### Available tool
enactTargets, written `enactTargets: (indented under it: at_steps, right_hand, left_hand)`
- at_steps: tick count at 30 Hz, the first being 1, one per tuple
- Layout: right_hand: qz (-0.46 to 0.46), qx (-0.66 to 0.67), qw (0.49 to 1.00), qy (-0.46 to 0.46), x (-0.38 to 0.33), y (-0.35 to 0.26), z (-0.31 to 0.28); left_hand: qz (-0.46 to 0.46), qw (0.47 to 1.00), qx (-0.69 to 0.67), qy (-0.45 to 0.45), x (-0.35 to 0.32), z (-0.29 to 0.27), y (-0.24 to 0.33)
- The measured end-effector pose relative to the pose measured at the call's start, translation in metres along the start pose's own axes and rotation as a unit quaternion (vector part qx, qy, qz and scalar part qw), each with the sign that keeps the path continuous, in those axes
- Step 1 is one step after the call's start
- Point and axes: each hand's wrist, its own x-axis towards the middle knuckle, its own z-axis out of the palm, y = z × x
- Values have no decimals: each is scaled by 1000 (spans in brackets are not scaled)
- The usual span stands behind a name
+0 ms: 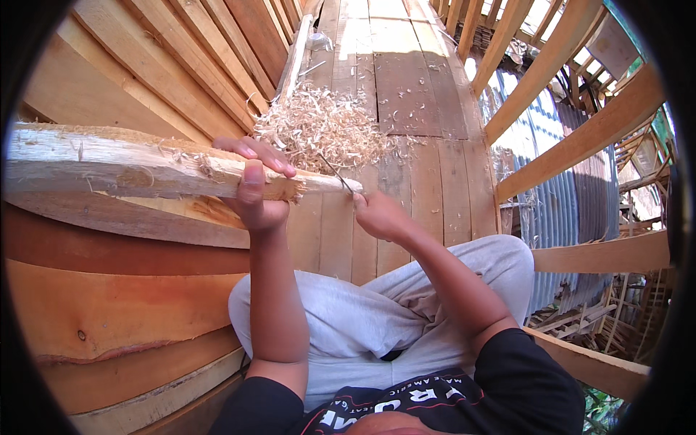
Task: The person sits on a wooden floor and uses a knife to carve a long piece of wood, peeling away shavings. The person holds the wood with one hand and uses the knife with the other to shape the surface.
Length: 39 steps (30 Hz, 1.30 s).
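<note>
A long, rough-hewn piece of pale timber (pixel 130 167) comes in from the left and narrows to a whittled tip at its right end. My left hand (pixel 255 177) is closed around it just behind the narrow part, thumb and fingers wrapped over the wood. In my closed right hand (pixel 383 217) is a knife whose thin, dark blade (pixel 333 171) crosses the whittled tip at a slant. The fist hides its handle. Just beyond the tip, a heap of curled wood shavings (pixel 322 127) lies on the plank floor (pixel 413 174).
Stacked boards (pixel 116 312) stand close on my left. Wooden railing posts (pixel 580 138) line the right side, with corrugated metal sheets (pixel 544 159) lower down beyond them. A small clear container (pixel 319 41) sits at the far end. My crossed legs (pixel 384 312) are under my arms.
</note>
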Motion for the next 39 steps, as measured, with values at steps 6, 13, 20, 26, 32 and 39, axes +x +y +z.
enactTargets:
  at_steps: [6,13,20,26,32,39]
  right_hand:
    - [87,80,992,-43,43,47,12]
    - [3,70,998,3,15,13,13]
    - [-77,88,993,27,47,31,21]
    - [6,102,995,2,40,22,20]
    - [-112,91,989,19,-6,-31,2]
    - [-24,80,994,68,59,50,41]
  left_hand:
    - [-10,999,27,36,5,3,-6]
    - [11,998,42,40,3,0,-1]
    - [-5,977,116,180,8,12,1]
    - [16,973,147,178,8,11,7]
    - [15,952,199,232,3,5,4]
    - [-9,929,205,309,15,19,4]
